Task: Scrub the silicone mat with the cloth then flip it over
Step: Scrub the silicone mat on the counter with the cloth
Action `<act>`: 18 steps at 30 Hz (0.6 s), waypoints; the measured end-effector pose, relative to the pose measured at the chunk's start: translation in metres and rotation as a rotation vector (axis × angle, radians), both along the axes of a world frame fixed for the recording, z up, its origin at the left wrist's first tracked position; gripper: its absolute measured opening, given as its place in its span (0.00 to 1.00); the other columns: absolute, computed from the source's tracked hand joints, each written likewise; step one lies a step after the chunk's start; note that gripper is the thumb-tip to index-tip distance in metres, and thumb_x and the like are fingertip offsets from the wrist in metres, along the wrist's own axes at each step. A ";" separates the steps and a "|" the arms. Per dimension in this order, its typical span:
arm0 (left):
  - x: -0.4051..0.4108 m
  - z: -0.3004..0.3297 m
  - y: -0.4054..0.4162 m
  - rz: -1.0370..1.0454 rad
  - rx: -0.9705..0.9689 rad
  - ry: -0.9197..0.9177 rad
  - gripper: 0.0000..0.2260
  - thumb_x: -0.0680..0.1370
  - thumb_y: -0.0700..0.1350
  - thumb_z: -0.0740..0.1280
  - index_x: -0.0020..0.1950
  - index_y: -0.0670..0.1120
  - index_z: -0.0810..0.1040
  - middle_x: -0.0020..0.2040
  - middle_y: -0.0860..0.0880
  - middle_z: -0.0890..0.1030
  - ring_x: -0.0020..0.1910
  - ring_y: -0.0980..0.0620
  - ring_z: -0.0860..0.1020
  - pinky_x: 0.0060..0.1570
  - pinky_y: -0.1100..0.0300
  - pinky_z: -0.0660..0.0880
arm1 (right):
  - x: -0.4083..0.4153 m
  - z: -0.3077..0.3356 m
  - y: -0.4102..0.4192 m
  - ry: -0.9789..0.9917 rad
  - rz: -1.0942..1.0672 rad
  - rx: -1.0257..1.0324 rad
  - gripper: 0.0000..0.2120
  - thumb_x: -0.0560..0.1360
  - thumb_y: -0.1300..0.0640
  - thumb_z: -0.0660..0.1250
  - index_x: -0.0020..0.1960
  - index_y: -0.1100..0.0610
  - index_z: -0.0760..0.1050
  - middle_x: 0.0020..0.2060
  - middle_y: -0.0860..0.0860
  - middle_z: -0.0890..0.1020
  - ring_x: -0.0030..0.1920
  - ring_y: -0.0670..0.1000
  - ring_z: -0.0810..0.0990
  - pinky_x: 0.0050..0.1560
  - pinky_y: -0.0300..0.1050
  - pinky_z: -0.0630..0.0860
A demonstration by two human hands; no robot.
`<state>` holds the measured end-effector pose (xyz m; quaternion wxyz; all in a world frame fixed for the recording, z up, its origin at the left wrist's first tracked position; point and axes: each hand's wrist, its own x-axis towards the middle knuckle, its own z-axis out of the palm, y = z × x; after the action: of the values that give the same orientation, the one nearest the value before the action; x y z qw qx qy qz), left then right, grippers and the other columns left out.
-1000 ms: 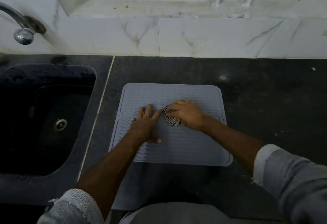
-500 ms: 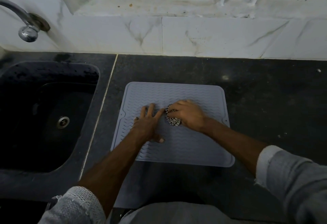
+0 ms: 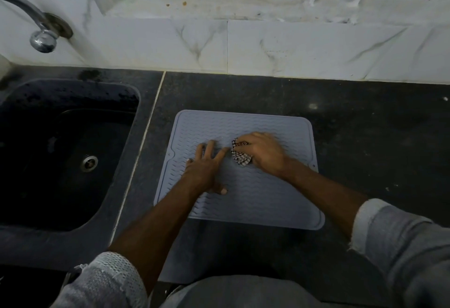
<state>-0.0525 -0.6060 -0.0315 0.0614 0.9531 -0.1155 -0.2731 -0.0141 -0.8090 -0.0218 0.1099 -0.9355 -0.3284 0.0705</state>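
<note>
A grey ribbed silicone mat point(image 3: 263, 200) lies flat on the dark countertop point(image 3: 365, 137). My left hand point(image 3: 205, 165) rests flat on the mat's left-centre, fingers spread, pressing it down. My right hand point(image 3: 264, 151) is closed over a bunched black-and-white checked cloth point(image 3: 239, 155), held against the mat's middle. Most of the cloth is hidden under my fingers.
A black sink point(image 3: 65, 151) with a metal drain sits to the left of the mat. A chrome tap point(image 3: 41, 35) juts from the marble wall point(image 3: 267, 47) at the upper left. The counter's front edge runs close to my body.
Both hands stay in nearly the same spot on the mat. The view has shifted slightly; the cloth hand moved only a little.
</note>
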 end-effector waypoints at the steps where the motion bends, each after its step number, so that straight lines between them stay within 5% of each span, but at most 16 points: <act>1: 0.000 0.000 0.000 0.000 0.000 -0.002 0.55 0.64 0.59 0.78 0.78 0.58 0.41 0.78 0.47 0.36 0.76 0.38 0.38 0.69 0.30 0.55 | -0.001 -0.001 0.002 -0.009 0.009 -0.012 0.20 0.74 0.59 0.65 0.66 0.52 0.72 0.67 0.51 0.72 0.67 0.55 0.68 0.66 0.52 0.60; 8: -0.002 0.001 0.003 -0.012 -0.042 -0.018 0.54 0.65 0.58 0.77 0.78 0.57 0.42 0.78 0.47 0.36 0.76 0.39 0.38 0.69 0.30 0.54 | -0.007 0.000 -0.068 -0.004 0.013 -0.057 0.20 0.71 0.56 0.71 0.63 0.54 0.75 0.62 0.53 0.77 0.63 0.56 0.72 0.63 0.54 0.67; 18: -0.004 0.005 0.000 0.015 -0.016 -0.008 0.55 0.64 0.57 0.78 0.78 0.57 0.42 0.78 0.47 0.37 0.76 0.39 0.38 0.69 0.31 0.54 | -0.001 -0.003 0.005 -0.009 0.083 0.000 0.17 0.75 0.57 0.64 0.63 0.50 0.75 0.64 0.51 0.75 0.64 0.56 0.69 0.62 0.51 0.61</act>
<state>-0.0561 -0.6063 -0.0262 0.0706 0.9545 -0.1108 -0.2678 -0.0154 -0.8037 -0.0244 0.1052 -0.9214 -0.3673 0.0708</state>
